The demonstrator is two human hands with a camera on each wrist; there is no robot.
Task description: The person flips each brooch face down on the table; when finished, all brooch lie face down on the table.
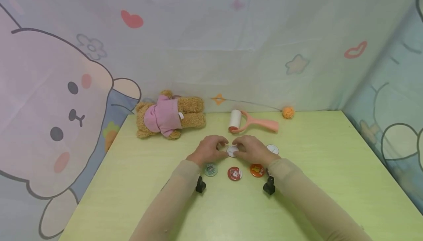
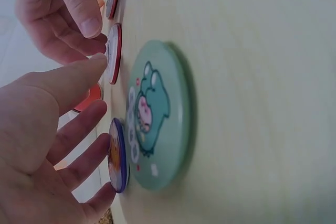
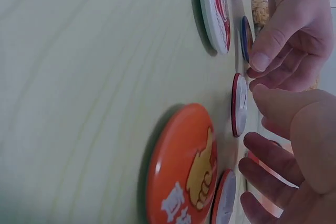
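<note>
A round white badge with a red rim lies on the table between both hands. My left hand is at its left side, thumb tip right at the badge's edge, other fingers loosely spread. From the right, my right hand reaches to the same badge with its thumb and fingertips close to the rim. A blue-rimmed badge is beside the left fingers. Nearer the body lie a green badge, a red-and-white badge and an orange badge. Another white badge lies beyond the right wrist.
At the back left of the table a teddy bear in a pink top lies on its side. A lint roller with a pink handle lies behind the hands. An orange pom-pom is by the printed cloth backdrop.
</note>
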